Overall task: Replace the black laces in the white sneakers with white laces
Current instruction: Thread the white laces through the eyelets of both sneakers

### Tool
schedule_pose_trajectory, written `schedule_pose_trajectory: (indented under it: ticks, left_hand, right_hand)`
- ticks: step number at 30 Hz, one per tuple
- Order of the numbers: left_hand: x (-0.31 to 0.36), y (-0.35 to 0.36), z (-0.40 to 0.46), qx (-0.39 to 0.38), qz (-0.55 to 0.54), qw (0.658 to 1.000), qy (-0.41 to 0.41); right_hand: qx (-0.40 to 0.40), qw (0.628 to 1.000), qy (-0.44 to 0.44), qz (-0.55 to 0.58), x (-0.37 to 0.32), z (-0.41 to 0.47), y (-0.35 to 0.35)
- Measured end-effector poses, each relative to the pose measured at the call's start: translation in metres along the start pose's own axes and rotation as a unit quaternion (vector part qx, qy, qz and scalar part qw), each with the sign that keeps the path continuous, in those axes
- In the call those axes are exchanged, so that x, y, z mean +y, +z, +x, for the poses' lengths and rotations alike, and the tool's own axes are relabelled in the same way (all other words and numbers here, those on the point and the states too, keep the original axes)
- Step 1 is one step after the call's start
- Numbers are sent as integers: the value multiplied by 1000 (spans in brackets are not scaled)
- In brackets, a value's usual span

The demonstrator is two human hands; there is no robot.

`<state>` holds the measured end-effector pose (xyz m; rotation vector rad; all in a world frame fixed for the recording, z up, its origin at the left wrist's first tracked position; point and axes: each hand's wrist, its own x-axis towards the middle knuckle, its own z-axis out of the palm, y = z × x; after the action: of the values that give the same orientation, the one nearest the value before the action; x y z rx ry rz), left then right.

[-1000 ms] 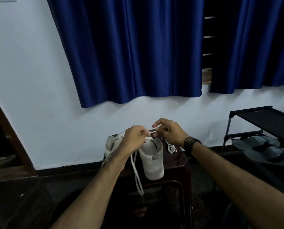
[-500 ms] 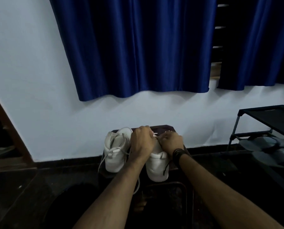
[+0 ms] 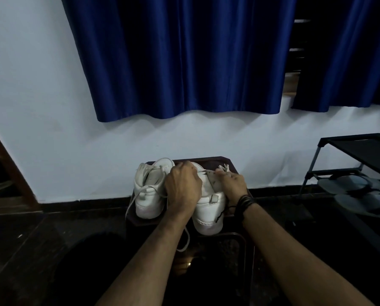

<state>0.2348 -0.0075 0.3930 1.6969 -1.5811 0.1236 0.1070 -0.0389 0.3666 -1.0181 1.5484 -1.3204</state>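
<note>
Two white leather low-top sneakers are being kept side by side, heels toward the camera, on a small dark wooden stool (image 3: 206, 161) set against the white wall. The left white sneaker (image 3: 149, 191) is being left alone; a white flat lace (image 3: 138, 196) is already hanging from it over the stool's edge. The right white sneaker (image 3: 209, 208) is being worked on by both hands.

The left hand (image 3: 182, 188) is being curled over the top of the right sneaker, and its fingertips are hidden behind its own knuckles, so what they are pinching cannot be told. The fingers of the right hand (image 3: 233, 183) are being bunched together at the eyelet row, and a thin pale strand (image 3: 203, 171) is being held taut between the two hands. Another loop of white lace (image 3: 185, 240) is dangling below the left wrist. A thin black lace (image 3: 221, 214) is trailing down the outer side of the right sneaker, beside the dark corded wristband (image 3: 244, 203).

Judged from this, an upper eyelet is being threaded. For the step to go well, the lace should be gripped close to its stiff tip, fed squarely through the hole, and drawn flat without twisting. The shoe should be steadied by the other hand while slack is taken up evenly, since the heel is overhanging the stool's front edge.
</note>
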Motion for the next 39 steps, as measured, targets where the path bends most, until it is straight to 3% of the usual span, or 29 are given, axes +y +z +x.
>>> schedule_pose_trajectory:
  ticks: [9, 15, 39]
  left_hand:
    - [0, 0, -18, 59, -30, 994, 83]
    - [0, 0, -20, 28, -33, 993, 106]
    - [19, -2, -20, -1, 18, 1000, 12]
  right_hand:
    - [-45, 973, -30, 224, 14, -17, -4]
    - [-51, 970, -44, 235, 20, -15, -4]
    - [-73, 973, -138, 171, 24, -19, -8]
